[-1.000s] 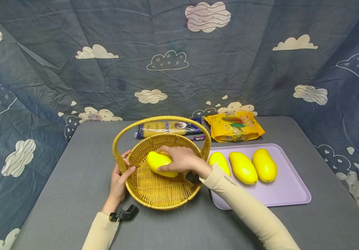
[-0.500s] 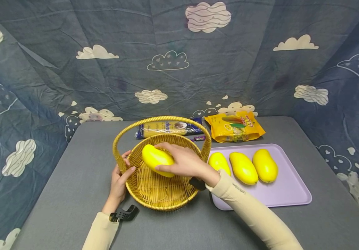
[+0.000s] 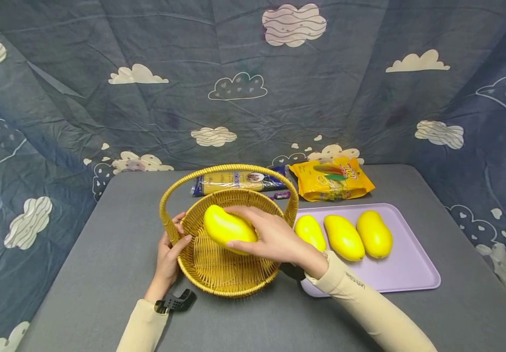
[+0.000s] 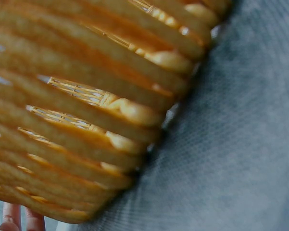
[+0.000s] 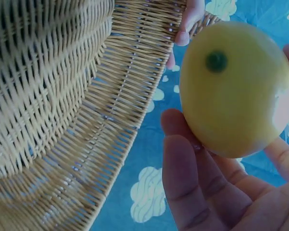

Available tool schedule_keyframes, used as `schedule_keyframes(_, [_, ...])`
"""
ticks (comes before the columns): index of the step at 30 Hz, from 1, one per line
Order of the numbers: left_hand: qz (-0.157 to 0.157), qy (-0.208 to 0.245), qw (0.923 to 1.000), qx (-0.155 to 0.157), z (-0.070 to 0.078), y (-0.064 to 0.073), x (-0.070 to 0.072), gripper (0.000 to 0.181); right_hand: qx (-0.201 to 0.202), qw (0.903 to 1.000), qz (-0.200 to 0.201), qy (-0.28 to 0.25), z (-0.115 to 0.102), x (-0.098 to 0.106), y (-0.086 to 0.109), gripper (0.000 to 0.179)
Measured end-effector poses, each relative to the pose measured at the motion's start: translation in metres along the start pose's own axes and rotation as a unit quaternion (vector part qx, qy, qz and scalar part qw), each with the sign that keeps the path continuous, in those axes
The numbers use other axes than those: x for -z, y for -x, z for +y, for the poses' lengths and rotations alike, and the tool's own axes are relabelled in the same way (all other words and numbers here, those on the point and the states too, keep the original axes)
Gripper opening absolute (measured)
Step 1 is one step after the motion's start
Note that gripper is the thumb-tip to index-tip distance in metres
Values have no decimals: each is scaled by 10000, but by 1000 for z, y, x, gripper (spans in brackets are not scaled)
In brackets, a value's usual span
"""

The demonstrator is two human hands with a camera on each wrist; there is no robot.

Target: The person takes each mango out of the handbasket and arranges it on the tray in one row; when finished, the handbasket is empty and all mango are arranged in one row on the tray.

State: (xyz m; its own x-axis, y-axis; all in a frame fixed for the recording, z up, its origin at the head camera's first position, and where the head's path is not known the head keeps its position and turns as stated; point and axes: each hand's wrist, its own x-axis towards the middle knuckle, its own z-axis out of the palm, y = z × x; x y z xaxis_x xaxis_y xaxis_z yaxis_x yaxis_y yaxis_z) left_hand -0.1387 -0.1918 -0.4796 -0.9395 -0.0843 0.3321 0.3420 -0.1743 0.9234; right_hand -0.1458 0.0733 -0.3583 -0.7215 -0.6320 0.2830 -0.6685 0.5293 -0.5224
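Note:
A yellow mango (image 3: 225, 227) is held in my right hand (image 3: 277, 237), over the inside of a golden wicker basket (image 3: 231, 293) with a tall hooped handle. Seen in the right wrist view, the mango (image 5: 235, 101) shows a dark green spot at its end, and the fingers curl round its sides. My left hand (image 3: 167, 256) grips the basket's left rim at the foot of the handle, thumb on the inside. In the left wrist view the woven basket wall (image 4: 86, 62) fills much of the frame, with fingertips (image 4: 12, 219) at the lower left corner.
Several more mangoes lie on a lilac tray (image 3: 411, 264) to the right, partly under the right forearm. Behind the basket are a blue-ended pasta packet (image 3: 235, 181), a small purple wrapped item (image 3: 282, 195) and a yellow bag (image 3: 332, 180). A cloud-print cloth hangs behind.
The right hand has lifted the mango from low in the basket, first up and left, then slightly right. Its forearm has shifted right. The left hand and basket stay put.

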Motion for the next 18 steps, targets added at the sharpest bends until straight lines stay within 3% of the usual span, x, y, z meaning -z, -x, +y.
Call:
schedule_keyframes(8, [-7, -22, 10000, -14, 0, 0, 0, 22, 70, 9992, 348, -176, 1, 6, 22, 67])
schedule_keyframes(18, [23, -60, 10000, -41, -1, -1, 1, 25, 404, 9914, 872, -892, 5, 17, 50, 69])
